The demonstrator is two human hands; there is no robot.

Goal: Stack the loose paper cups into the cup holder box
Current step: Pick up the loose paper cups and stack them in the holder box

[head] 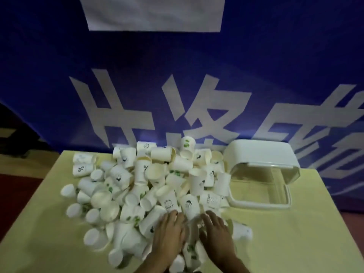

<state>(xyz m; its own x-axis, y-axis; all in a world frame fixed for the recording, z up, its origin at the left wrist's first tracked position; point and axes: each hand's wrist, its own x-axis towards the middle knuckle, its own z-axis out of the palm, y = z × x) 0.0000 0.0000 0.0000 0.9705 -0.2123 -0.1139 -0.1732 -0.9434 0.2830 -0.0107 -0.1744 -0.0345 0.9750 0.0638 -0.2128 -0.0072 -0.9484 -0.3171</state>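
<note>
- Left hand (pixel 171 231) and right hand (pixel 215 229) are laid flat on the near side of the paper cup pile (pixel 149 186), fingers spread, nothing gripped.
- Gathering stage, probably; no cups look nested yet.
- Cup holder box (pixel 263 174) is parked right of the pile, lid open, seemingly empty.
- Next, one cup needs picking.

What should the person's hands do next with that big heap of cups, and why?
Probably curl one hand around a single cup from the near edge of the pile. Both the left hand and right hand lie flat on the pile of paper cups, fingers spread, holding nothing. The cup holder box sits open to the right, and no cups show inside it.
</note>
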